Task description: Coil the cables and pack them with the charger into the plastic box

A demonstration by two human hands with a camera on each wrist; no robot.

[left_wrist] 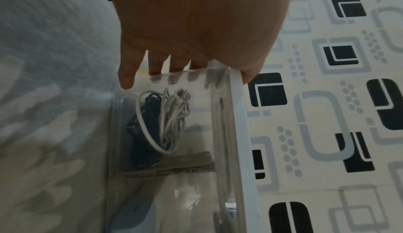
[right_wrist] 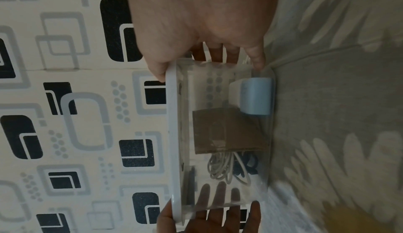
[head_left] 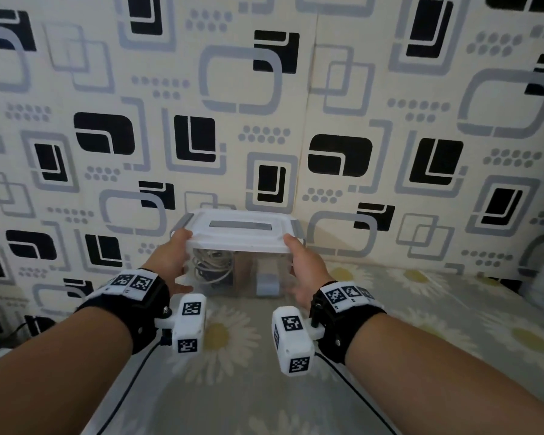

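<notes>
A clear plastic box (head_left: 245, 290) with a white lid (head_left: 242, 233) on it sits on the bed close to the wall. Inside lie a coiled white cable (head_left: 211, 265) (left_wrist: 172, 116) and a dark cable (left_wrist: 141, 142) at the left. A brown cardboard piece (right_wrist: 229, 131) stands in the middle, and a blue-and-white charger (head_left: 266, 282) (right_wrist: 255, 97) is at the right. My left hand (head_left: 182, 262) (left_wrist: 187, 64) grips the box's left end, thumb on the lid. My right hand (head_left: 296, 265) (right_wrist: 209, 64) grips the right end the same way.
The bed sheet (head_left: 421, 309) has a daisy print. The wall (head_left: 264, 120) right behind the box bears black and grey squares. Dark items and a cord lie at the far left edge (head_left: 0, 328). Black leads (head_left: 129, 384) trail back from my wrist cameras.
</notes>
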